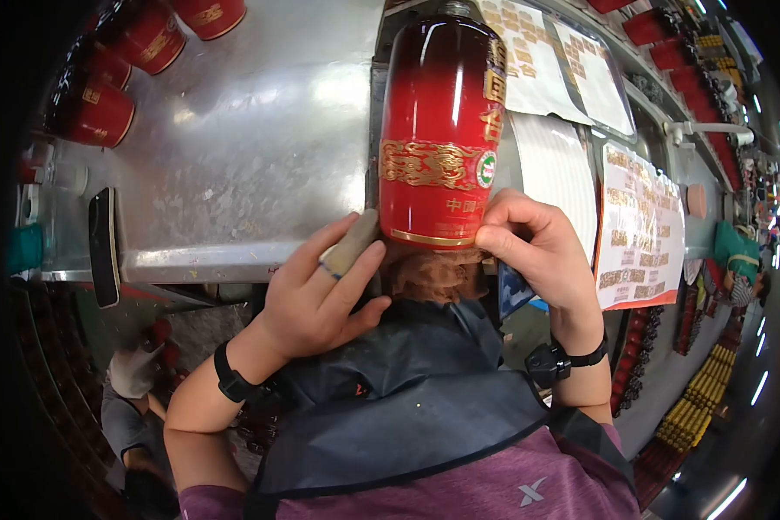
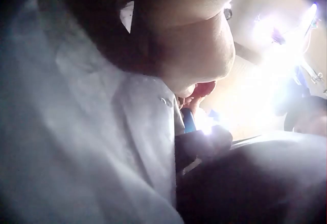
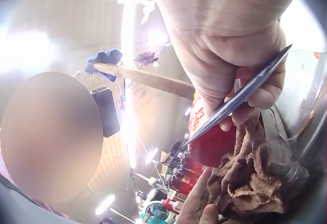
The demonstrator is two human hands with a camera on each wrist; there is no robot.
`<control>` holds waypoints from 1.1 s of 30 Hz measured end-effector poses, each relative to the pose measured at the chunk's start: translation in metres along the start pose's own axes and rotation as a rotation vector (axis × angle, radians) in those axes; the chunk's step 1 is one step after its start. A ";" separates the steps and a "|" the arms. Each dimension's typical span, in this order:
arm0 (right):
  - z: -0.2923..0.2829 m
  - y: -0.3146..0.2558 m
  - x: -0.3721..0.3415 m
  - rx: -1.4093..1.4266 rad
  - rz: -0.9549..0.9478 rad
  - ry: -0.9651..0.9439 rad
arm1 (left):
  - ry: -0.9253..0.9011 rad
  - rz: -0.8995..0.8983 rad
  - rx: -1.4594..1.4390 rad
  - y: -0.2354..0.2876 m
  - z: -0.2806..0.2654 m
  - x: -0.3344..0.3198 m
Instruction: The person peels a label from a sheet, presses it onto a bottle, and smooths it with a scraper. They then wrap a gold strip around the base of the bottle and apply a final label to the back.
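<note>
A red bottle (image 1: 438, 113) with a dark top, gold band and gold lettering lies with its base toward the person. Its base is over a crumpled brown cloth (image 1: 433, 276), which also shows in the right wrist view. The left hand (image 1: 321, 286) is beside the lower left of the bottle, fingers extended; one finger wears a beige cover (image 1: 349, 245) with a blue band. At the bottle's lower right edge is the right hand (image 1: 537, 247), thumb and index finger close together. In the right wrist view, this hand grips a thin flat blue-grey piece (image 3: 240, 96).
More red bottles (image 1: 91, 108) stand at the upper left of the metal table (image 1: 251, 173). Sheets of gold stickers (image 1: 641, 225) lie on the right. A dark phone-like object (image 1: 105, 247) lies at the table's left edge. Another person (image 1: 134, 407) is at the lower left.
</note>
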State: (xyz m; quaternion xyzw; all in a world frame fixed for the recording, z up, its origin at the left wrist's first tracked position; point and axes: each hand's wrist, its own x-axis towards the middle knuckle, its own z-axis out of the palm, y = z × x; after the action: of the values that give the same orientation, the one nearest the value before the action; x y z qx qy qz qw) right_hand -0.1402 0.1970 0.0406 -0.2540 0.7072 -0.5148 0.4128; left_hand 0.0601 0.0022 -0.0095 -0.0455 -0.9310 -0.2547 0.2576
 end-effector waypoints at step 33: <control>-0.011 -0.029 -0.022 -0.035 -0.116 0.035 | 0.161 -0.084 -0.165 -0.006 0.019 0.058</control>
State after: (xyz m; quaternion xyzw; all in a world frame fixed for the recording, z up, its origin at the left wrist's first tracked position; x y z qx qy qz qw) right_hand -0.1403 0.2100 0.0758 -0.2929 0.7070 -0.5299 0.3654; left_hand 0.0002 0.0038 0.0032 -0.0068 -0.8843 -0.3439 0.3158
